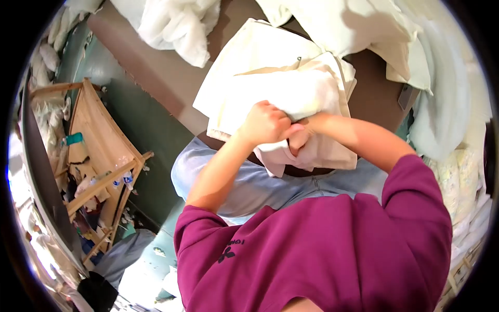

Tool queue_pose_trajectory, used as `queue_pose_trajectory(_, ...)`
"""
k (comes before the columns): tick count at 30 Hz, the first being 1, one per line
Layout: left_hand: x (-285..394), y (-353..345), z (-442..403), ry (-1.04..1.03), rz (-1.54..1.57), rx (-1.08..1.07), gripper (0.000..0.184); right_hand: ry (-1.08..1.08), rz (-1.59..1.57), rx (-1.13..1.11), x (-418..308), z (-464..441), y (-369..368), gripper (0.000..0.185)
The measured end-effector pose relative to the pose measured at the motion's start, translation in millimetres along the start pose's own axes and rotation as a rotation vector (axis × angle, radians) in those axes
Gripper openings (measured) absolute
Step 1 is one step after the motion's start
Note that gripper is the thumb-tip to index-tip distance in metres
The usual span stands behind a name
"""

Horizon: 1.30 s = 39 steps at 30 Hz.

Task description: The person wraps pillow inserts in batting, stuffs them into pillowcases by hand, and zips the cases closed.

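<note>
A cream fabric cover [234, 83] with a seamed edge lies across my lap and the table's edge. White fluffy stuffing [306, 93] bulges from its middle. My left hand [266, 122] is closed in a fist over the near side of the cover, gripping its cloth. Tucked against it, my right hand [299, 138] bends downward with curled fingers in the near folds of the same cover. My left hand partly hides its fingertips.
Loose white stuffing [179, 26] sits on the brown tabletop [150, 57]. More pale cloth [358, 26] is heaped at the far right, near a dark flat object [404, 96]. At left, a wooden frame [104, 125] holds bottles and scraps. Another person's jean-clad leg [127, 255] shows at lower left.
</note>
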<state>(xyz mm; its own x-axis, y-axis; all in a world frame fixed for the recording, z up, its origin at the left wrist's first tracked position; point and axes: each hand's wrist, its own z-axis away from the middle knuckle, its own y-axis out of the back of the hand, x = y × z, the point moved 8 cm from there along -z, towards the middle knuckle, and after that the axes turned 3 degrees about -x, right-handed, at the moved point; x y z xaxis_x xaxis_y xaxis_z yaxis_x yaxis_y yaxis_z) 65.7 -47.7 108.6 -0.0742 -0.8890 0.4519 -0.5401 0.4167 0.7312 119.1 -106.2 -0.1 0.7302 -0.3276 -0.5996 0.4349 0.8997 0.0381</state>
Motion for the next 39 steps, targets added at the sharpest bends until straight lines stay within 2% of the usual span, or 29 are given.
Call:
queue_pose_trajectory(2, -25, 12, 2, 0.011, 0.044, 0.059, 0.045, 0.193, 0.059, 0.038, -36, 12, 6, 0.024)
queue_pose_trajectory(3, -35, 17, 3, 0.001, 0.09, 0.097, 0.042, 0.411, -0.152, 0.352, -44, 36, 17, 0.02)
queue_pose_trajectory(5, -40, 25, 0, -0.023, 0.175, 0.168, 0.04, 0.439, -0.515, 0.482, -42, 72, 19, 0.02)
queue_pose_trajectory(7, -28, 23, -8, -0.064, 0.246, 0.236, 0.04, 0.388, -0.652, 0.466, -26, 84, 14, 0.02)
queue_pose_trajectory(9, -3, 14, -18, -0.131, 0.217, 0.199, 0.042, 0.279, -0.514, 0.287, -13, 77, 1, 0.018)
queue_pose_trajectory(12, 7, 9, -23, -0.159, 0.142, 0.125, 0.045, 0.018, -0.126, 0.08, -7, 62, -5, 0.018)
queue_pose_trajectory(14, 14, 2, -20, -0.189, 0.1, 0.1, 0.047, -0.074, 0.13, -0.123, -2, 39, -11, 0.02)
queue_pose_trajectory(18, 35, -14, -6, -0.306, 0.005, 0.029, 0.047, -0.176, 0.419, -0.157, 5, -3, -23, 0.021)
queue_pose_trajectory(20, 35, -19, 7, -0.333, -0.04, -0.004, 0.046, -0.191, 0.501, -0.04, 11, -21, -31, 0.022)
queue_pose_trajectory(23, 35, -1, 14, -0.32, 0.009, 0.131, 0.043, -0.144, 0.492, 0.256, 15, -22, -51, 0.023)
queue_pose_trajectory(26, 32, 11, 14, -0.328, 0.057, 0.198, 0.043, -0.004, 0.375, 0.378, -21, 30, -57, 0.024)
queue_pose_trajectory(28, 36, 15, 11, -0.334, 0.073, 0.187, 0.043, 0.073, 0.34, 0.425, -63, 88, -36, 0.024)
queue_pose_trajectory(30, 41, 10, 11, -0.339, 0.062, 0.218, 0.043, 0.245, 0.397, 0.755, -88, 146, -5, 0.022)
queue_pose_trajectory(32, 44, 9, 10, -0.33, 0.058, 0.201, 0.044, 0.263, 0.4, 1.076, -83, 197, 26, 0.031)
queue_pose_trajectory(34, 53, 9, 11, -0.36, 0.081, 0.18, 0.044, 0.274, 0.598, 1.114, -93, 206, 55, 0.04)
queue_pose_trajectory(35, 57, 9, 11, -0.374, 0.089, 0.171, 0.044, 0.28, 0.595, 0.977, -84, 192, 60, 0.048)
queue_pose_trajectory(36, 58, 10, 13, -0.391, 0.073, 0.172, 0.044, 0.262, 0.477, 0.819, -62, 172, 54, 0.041)
queue_pose_trajectory(38, 60, 9, 18, -0.407, 0.044, 0.173, 0.045, 0.397, 0.663, 0.573, -67, 135, 22, 0.032)
queue_pose_trajectory(39, 60, 11, 19, -0.365, 0.001, 0.173, 0.044, 0.355, 0.709, 0.567, -62, 116, 11, 0.025)
